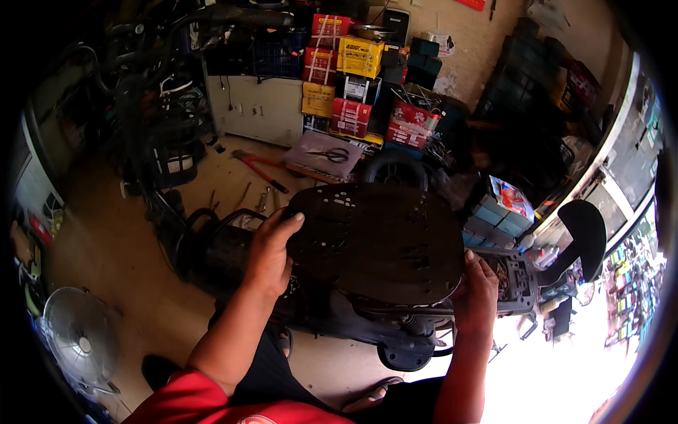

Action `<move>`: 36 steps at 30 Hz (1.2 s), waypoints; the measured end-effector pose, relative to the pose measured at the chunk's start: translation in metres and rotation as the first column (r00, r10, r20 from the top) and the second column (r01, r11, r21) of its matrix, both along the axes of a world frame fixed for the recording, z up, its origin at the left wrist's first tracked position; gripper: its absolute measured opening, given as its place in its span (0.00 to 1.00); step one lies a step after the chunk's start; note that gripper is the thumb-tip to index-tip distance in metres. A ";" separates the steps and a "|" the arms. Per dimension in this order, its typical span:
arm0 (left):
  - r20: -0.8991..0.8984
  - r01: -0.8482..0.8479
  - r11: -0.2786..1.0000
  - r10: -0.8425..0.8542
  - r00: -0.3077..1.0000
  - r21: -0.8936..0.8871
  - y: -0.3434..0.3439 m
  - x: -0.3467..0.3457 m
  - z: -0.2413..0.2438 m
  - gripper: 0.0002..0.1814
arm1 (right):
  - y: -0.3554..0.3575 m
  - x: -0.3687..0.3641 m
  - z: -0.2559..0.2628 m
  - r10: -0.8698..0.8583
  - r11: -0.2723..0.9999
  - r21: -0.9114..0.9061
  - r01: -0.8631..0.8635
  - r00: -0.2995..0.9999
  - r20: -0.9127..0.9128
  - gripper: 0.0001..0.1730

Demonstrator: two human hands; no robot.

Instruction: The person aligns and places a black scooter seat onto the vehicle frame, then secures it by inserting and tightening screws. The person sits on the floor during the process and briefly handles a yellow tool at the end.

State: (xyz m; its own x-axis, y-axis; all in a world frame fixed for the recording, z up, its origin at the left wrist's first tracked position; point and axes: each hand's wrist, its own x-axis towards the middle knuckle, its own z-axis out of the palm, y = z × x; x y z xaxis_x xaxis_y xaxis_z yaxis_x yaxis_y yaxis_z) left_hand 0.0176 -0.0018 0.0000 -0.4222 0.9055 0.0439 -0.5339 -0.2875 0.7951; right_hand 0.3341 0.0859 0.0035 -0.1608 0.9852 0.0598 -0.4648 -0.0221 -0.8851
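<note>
A dark, rounded scooter seat or seat base (376,244) is held up between my two hands, its face with small holes towards me. My left hand (273,252) grips its left edge, thumb on the face. At its lower right edge, my right hand (479,286) holds on, fingers partly hidden. Beneath and behind it stands a black electric scooter or bike (355,326), handlebar (249,18) at upper left. An open frame section with wires (511,281) shows just right of my right hand, and a black curved backrest (588,238) stands at the far right.
On the floor beyond lie red-handled bolt cutters (262,169), small tools (243,195) and a wheel (396,170). Scissors (336,155) rest on a flat package (307,143). Stacked boxes (352,116) stand by a metal cabinet (257,108). A fan (82,339) is at lower left.
</note>
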 end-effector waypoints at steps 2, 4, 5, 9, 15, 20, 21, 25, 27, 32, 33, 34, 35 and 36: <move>0.002 -0.001 1.000 0.001 1.000 -0.002 0.001 -0.001 -0.001 0.17 | 0.003 0.001 -0.006 -0.005 1.000 -0.009 0.005 1.000 0.017 0.14; 0.014 0.000 1.000 0.000 1.000 -0.008 0.002 -0.002 -0.003 0.18 | 0.003 -0.002 -0.007 -0.042 0.999 -0.032 0.042 0.999 0.020 0.12; 0.028 0.001 1.000 0.000 1.000 -0.014 0.002 -0.003 -0.005 0.19 | 0.004 -0.002 -0.009 -0.042 0.998 -0.041 0.043 0.999 0.029 0.12; 0.052 0.010 0.998 -0.007 0.999 -0.059 -0.001 -0.011 -0.008 0.20 | 0.003 -0.007 -0.011 -0.033 0.998 -0.057 0.035 0.999 0.037 0.11; 0.031 0.001 0.999 0.000 1.000 -0.039 -0.003 -0.008 -0.007 0.20 | 0.005 -0.007 -0.014 -0.035 0.997 -0.072 0.035 0.999 0.001 0.10; 0.032 0.015 1.000 -0.014 0.999 -0.021 -0.002 -0.011 -0.011 0.20 | 0.004 -0.009 -0.010 -0.013 0.996 -0.087 0.012 1.000 -0.017 0.10; 0.029 0.022 1.000 -0.022 0.999 -0.013 -0.002 -0.011 -0.011 0.20 | 0.002 -0.013 -0.007 -0.025 0.996 -0.092 0.023 1.000 -0.011 0.10; 0.041 0.024 1.000 -0.024 0.999 -0.011 -0.004 -0.010 -0.010 0.20 | 0.001 -0.012 -0.009 0.010 0.998 -0.055 -0.010 1.000 -0.008 0.11; 0.049 0.027 1.000 -0.028 0.998 0.005 -0.004 -0.010 -0.011 0.20 | 0.000 -0.012 -0.009 0.019 0.998 -0.052 -0.019 1.000 -0.013 0.12; 0.060 0.036 0.999 -0.038 0.997 0.030 -0.002 -0.011 -0.013 0.20 | -0.002 -0.013 -0.011 0.031 0.998 -0.055 -0.032 0.999 -0.024 0.13; 0.063 0.041 0.999 -0.042 0.997 0.031 -0.002 -0.011 -0.013 0.20 | -0.003 -0.015 -0.009 0.023 0.998 -0.055 -0.024 1.000 -0.014 0.13; 0.055 0.037 0.999 -0.039 0.998 0.030 -0.002 -0.011 -0.014 0.20 | -0.004 -0.015 -0.008 0.023 0.998 -0.054 -0.023 1.000 -0.010 0.14; 0.046 0.035 0.999 -0.036 0.998 0.028 -0.001 -0.012 -0.016 0.20 | -0.004 -0.016 -0.007 0.023 0.998 -0.053 -0.023 1.000 -0.006 0.14; 0.037 0.034 0.999 -0.035 0.999 0.026 0.000 -0.013 -0.018 0.20 | -0.004 -0.016 -0.008 0.029 0.998 -0.053 -0.029 1.000 -0.010 0.14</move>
State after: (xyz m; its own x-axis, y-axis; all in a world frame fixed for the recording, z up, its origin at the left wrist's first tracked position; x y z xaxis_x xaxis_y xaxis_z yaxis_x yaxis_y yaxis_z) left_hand 0.0047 -0.0023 -0.0175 -0.3924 0.9183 0.0515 -0.5732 -0.2879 0.7672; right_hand 0.3180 0.0818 -0.0044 -0.1892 0.9819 0.0094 -0.4712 -0.0824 -0.8782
